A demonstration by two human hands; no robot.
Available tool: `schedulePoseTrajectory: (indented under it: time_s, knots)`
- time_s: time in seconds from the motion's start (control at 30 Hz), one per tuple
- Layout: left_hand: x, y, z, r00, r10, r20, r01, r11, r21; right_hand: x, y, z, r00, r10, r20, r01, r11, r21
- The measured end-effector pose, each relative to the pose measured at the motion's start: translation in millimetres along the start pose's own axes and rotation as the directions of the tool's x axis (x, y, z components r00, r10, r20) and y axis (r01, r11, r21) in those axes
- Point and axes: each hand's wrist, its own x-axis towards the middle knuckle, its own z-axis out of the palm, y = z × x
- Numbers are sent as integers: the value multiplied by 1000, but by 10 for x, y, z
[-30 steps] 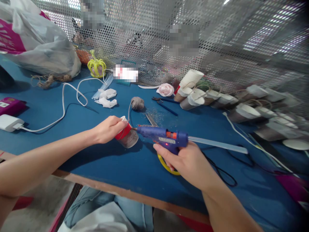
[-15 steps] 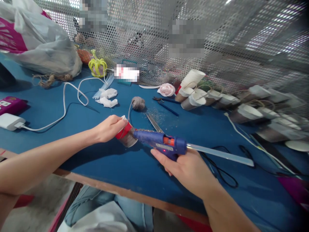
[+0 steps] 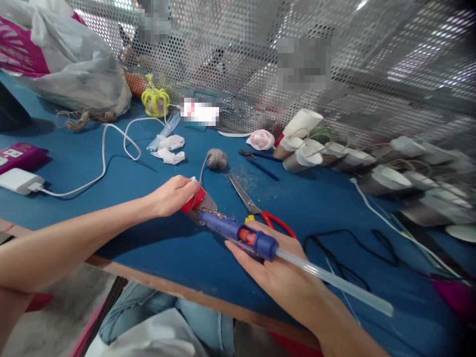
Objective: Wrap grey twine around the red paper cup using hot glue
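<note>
My left hand (image 3: 177, 195) is closed around a small red-banded cup (image 3: 197, 199), tilted above the table. Grey yarn runs from the cup to a small yarn ball (image 3: 216, 159) behind it. In my right hand (image 3: 282, 267) is a blue hot glue gun (image 3: 226, 228), its nozzle end at the cup's side; I cannot tell whether the tip touches. A long clear glue stick (image 3: 334, 282) sticks out of the gun's back, and a small red light glows on its side. Scissors with red handles (image 3: 248, 198) lie just beyond the gun, partly hidden by my right hand.
Several paper-topped cups (image 3: 303, 156) line the mesh panel (image 3: 245, 64) at the right. Blue-handled pliers (image 3: 262, 167) and a pale pink fabric rose (image 3: 261, 140) lie before it. A plastic bag (image 3: 82, 64) and a white cable (image 3: 104, 163) occupy the left. A black cord (image 3: 342, 267) loops at right.
The glue gun has turned, its rear end swinging toward me and its nozzle shifting left along the cup. More of the scissors shows. The whole view has shifted slightly.
</note>
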Motion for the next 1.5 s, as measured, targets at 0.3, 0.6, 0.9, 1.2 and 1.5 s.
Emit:
schedulePoseTrajectory:
  time_s: [0.3,0.6,0.9,1.2,1.5]
  knots:
    - [-8,-17,-38,994,88,71,-92,995,50,125,81,-173,931,342,129,-353,932,83]
    - [-7,-43,-47,992,96,82,-100,994,46,240,164,-177,889,382,252,-435,877,202]
    - [-2,-50,-41,992,95,81,-99,994,36,258,214,-134,896,356,266,-431,841,327]
    - [-5,-78,-29,992,100,80,-103,994,37,349,435,-292,864,473,169,-483,689,540]
    - [8,-83,-33,995,90,49,-92,995,40,543,1263,-298,667,744,-30,-699,640,319]
